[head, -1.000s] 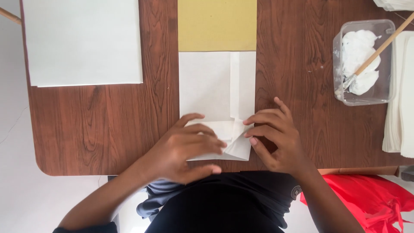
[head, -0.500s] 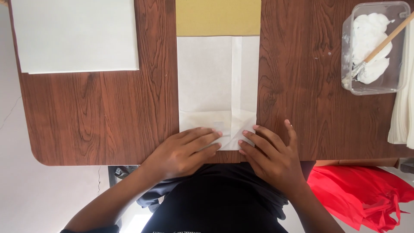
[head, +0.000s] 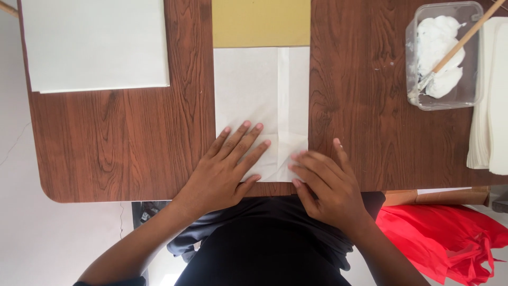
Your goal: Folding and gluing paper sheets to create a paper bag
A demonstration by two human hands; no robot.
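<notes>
1. Wood-grain brown tabletop [head: 132,143] spreads out under both my palms, its near edge right at my wrists.

2. Off past my left fingertips, well apart, lies a big pale sheet stack [head: 95,45]; straight ahead beyond my fingers sits a yellow card [head: 260,22].

3. Right under my fingers is the white folded paper [head: 259,95], a long seam running down it, its near end folded up into a flap at the table edge.

4. Far to the right of my right fingers stands a clear tub of white paste [head: 443,55] with a wooden-handled brush [head: 457,45] leaning in it, beside a pile of white sheets [head: 489,95].

5. Left hand [head: 225,169]: flat, fingers spread and straight, pressing the paper's near left corner, gripping nothing.

6. Right hand [head: 328,182]: also flat, fingers extended toward the flap's right side, pressing down, nothing held.

7. I'd judge I'm creasing the bottom fold. The next move calls for firm, even pressure along the crease, keeping the edges square so the flap doesn't spring up.
</notes>
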